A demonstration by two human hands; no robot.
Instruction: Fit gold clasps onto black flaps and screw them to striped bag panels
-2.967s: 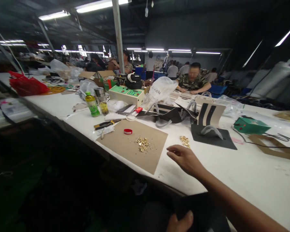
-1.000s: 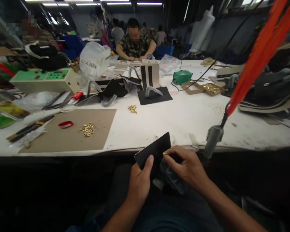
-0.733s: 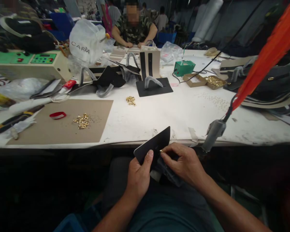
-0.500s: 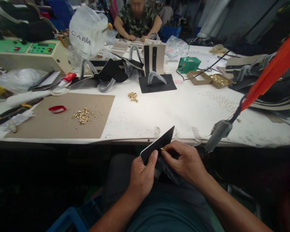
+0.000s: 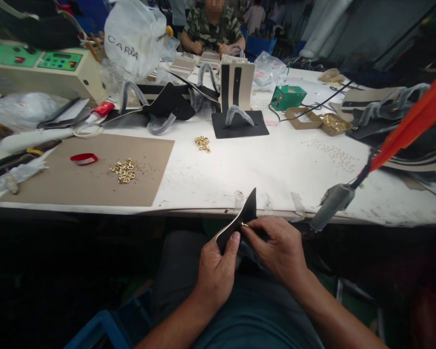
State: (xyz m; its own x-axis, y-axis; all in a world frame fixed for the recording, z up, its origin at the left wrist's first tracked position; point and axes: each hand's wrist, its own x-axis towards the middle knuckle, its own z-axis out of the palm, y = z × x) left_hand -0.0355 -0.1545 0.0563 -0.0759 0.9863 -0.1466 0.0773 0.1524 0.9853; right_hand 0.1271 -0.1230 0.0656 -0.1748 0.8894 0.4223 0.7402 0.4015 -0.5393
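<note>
- Clock hours read from the worker's hands, 12 being straight ahead.
- Centre: left hand closed on a small black panel, thumb on its near face. Panel slightly bent and tilted, above the lap, just short of the table edge.
- Centre, right side: right hand in a narrow pinch, thumb and finger on a small gold fitting at the panel's face. Whether it passes into the panel I cannot make out; too small from here.
- 8 o'clock, low: blue crate.
- 2 o'clock: grey cylinder at the table edge, orange strap running up from it.
- 10 o'clock: brown board flat on the white table; on it a red band and a pile of gold links.
- 11 o'clock: second gold pile, directly on the table.
- 12 o'clock: black sheet lying flat, plastic-wrapped handle arching over it; striped beige panel upright behind.
- 1 o'clock: cardboard boxes, the right one with gold pieces inside; green box beyond.
- 11 o'clock, farther: white plastic bag lettered CARIA.
- 12 o'clock, farthest: co-worker in a camouflage top.
</note>
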